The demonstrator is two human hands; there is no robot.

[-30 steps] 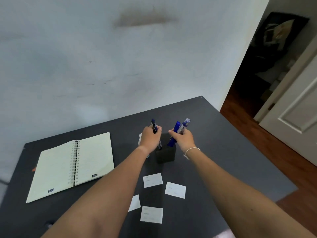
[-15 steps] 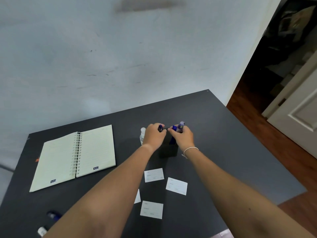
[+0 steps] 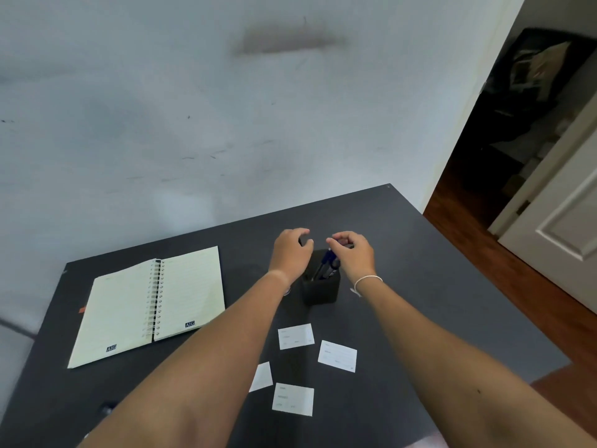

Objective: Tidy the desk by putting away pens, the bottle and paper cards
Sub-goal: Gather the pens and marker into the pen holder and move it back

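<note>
Pens, blue and dark-barrelled plastic ones (image 3: pixel 327 265), stand leaning together inside the small black square pen holder (image 3: pixel 321 287) on the dark grey matte desk (image 3: pixel 436 286). I keep them upright in the cup so they stop rolling about the top. My left hand (image 3: pixel 290 252) hovers just over the holder's left rim, fingers curled loosely with nothing between them that I can see. My right hand (image 3: pixel 352 253) hangs over the right rim, its thumb and forefinger near the pen caps; whether they pinch a cap or have let go I cannot tell from this angle.

Four small white paper cards (image 3: pixel 296 336) lie scattered flat between my forearms, near the holder, easy to sweep into a stack next. The open spiral-bound notebook with pale green pages (image 3: pixel 151 305) rests well apart to the left, out of the way. A clear bottle is probably the glint behind my left wrist, mostly hidden.
</note>
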